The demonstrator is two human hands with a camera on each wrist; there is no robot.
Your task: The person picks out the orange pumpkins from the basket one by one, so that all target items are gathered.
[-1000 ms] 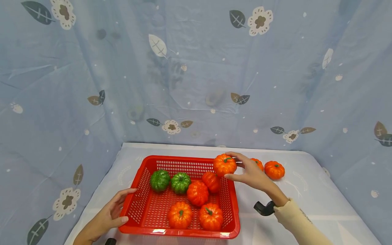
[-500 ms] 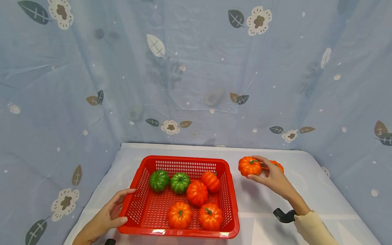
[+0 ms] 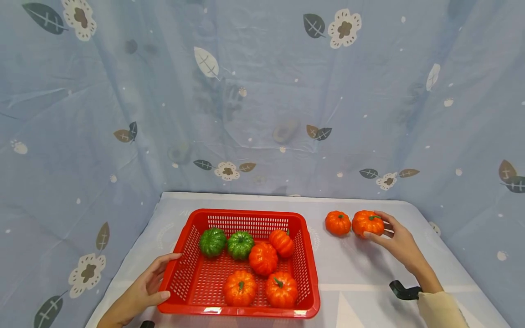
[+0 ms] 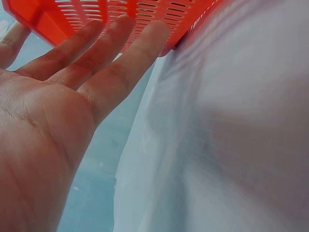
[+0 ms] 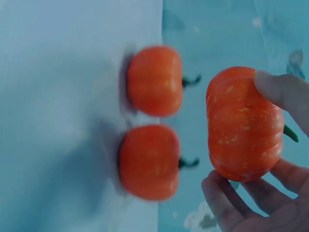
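Observation:
My right hand (image 3: 399, 243) pinches an orange toy pumpkin (image 3: 365, 223) between thumb and fingers. In the right wrist view this pumpkin (image 5: 244, 123) is off the table, with its green stem toward the palm. Two more orange pumpkins stand on the table: one pumpkin (image 5: 155, 81) and another pumpkin (image 5: 148, 162). The head view shows just one of them, a pumpkin (image 3: 338, 223) left of the held one. My left hand (image 3: 141, 289) is at the left side of a red plastic basket (image 3: 246, 311); its extended fingers (image 4: 123, 70) touch the outer wall.
Inside the basket lie two green pumpkins, one pumpkin (image 3: 213, 242) left of the other (image 3: 240, 245), and several orange ones (image 3: 263, 258). The white-covered table (image 3: 348, 273) is bounded by blue patterned cloth (image 3: 262, 114) at the back and sides.
My right hand has carried the orange pumpkin rightward from over the basket's right rim to above the table pumpkins. The left hand keeps its place at the basket.

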